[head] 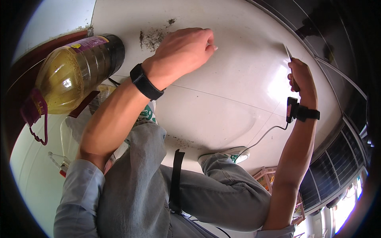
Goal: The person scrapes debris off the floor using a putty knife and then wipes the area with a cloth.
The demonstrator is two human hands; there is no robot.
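My left hand [187, 47] hovers with its fingers curled in, beside a patch of dark loose dirt [153, 38] on the pale tiled floor [220, 74]. Nothing shows between its fingers, though the palm side is hidden. Over at the right, my right hand [303, 74] grips a small knife [294, 80] by its brown handle. The thin blade points away from me, near the foot of a dark glossy front. A large clear plastic bottle [68, 77] of yellowish liquid, with a purple cap and handle, is left of my left forearm.
Dark glossy cabinet fronts [324, 32] line the right side. A cable [273, 128] runs from the device on my right wrist towards my legs. Fainter dirt [181, 142] lies between my shoes. A pink plastic basket rack [265, 175] stands behind my right forearm.
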